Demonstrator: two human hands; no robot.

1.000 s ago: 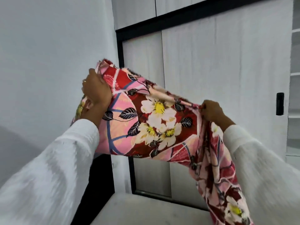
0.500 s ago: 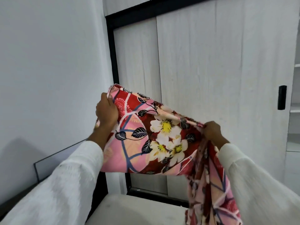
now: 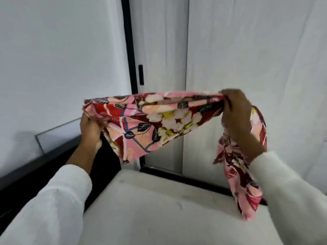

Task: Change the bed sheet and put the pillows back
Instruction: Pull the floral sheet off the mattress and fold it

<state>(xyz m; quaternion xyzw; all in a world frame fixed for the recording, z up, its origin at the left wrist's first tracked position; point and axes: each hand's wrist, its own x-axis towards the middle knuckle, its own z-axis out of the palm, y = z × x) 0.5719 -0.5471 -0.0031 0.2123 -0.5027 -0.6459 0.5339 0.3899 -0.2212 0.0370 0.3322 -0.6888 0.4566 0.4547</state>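
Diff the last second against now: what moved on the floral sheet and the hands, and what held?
Both hands came down from the wardrobe doors toward the bare mattress. The floral sheet, earlier tilted with the left hand higher, now hangs roughly level between them, with the right hand slightly higher. The view dipped too, showing more mattress. Unchanged: each hand keeps its grip on the sheet, and a tail still hangs below the right hand.

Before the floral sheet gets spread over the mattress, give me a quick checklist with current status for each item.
1. Left hand has a grip on the floral sheet: ok.
2. Right hand has a grip on the sheet's other end: ok.
3. Sheet unfolded enough to spread: not ok, it is bunched, with a tail hanging by the right sleeve.
4. Mattress bare in the visible part: ok.
5. Which sheet corner is which: cannot tell.
6. Pillows within reach: cannot tell, none in view.
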